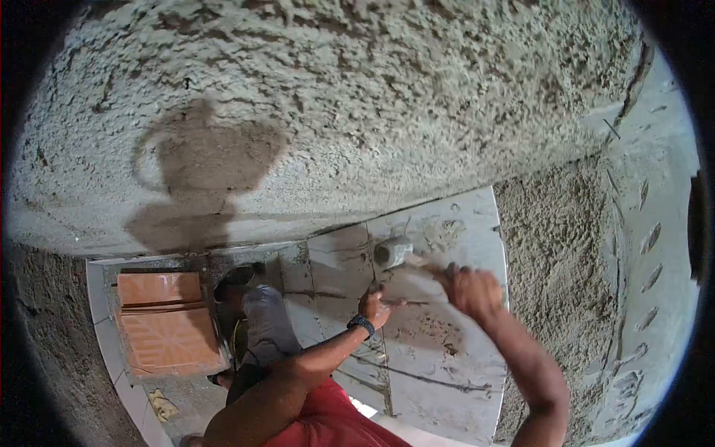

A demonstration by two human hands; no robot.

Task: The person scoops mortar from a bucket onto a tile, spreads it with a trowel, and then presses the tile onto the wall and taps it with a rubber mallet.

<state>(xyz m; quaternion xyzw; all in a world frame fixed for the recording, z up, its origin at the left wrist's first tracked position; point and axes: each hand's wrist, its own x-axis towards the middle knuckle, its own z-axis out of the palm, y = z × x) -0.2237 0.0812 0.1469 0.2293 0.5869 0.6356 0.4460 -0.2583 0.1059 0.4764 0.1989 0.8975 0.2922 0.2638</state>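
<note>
My right hand (pixel 475 293) is closed around the handle of a mallet (pixel 393 253) with a grey, cylinder-shaped head. The mallet's head is over a large, light tile (pixel 439 231) smeared with mortar. My left hand (pixel 378 309), with a dark watch (pixel 362 325) at the wrist, rests at the joint between tiles near the mallet's head. Its fingers are partly spread, and one points right along the joint. A lower tile (pixel 424 335) carries patches of mortar and shadow.
A rough mortar wall (pixel 417 97) spans the top. Coarse mortar (pixel 555 261) borders the tiles at right. Stacked orange tiles (pixel 167 335) lie at left, with a yellowish cloth (pixel 162 406) below them. My trouser leg (pixel 264 320) is beside the stack.
</note>
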